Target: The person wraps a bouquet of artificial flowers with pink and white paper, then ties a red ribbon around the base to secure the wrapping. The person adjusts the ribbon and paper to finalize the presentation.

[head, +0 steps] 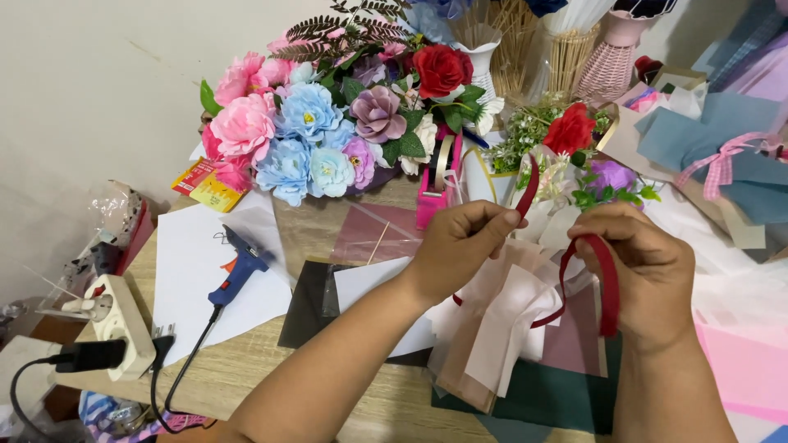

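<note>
Dark red ribbon [606, 283]. Pale pink and white wrapping paper [501, 320]. Blue glue gun [238, 271] with orange trigger. Pink, light blue and mauve paper flowers [304, 139]; red rose [439, 70]. Dark green sheet [558, 394]. Light wood-grain table [246, 369]. Pink-and-white gingham bow [722, 164].

Illumination is bright, even and diffuse; shadows on the table [246, 369] are soft. Focus is sharp, with slight softening toward frame edges.

A single head-worn view looks steeply down and forward over a wooden table [246, 369], close to the left hand [460, 246] and right hand [648, 275] at centre frame. Beyond the hands lie flowers [320, 131]; far left of them, a wall [90, 82].
</note>
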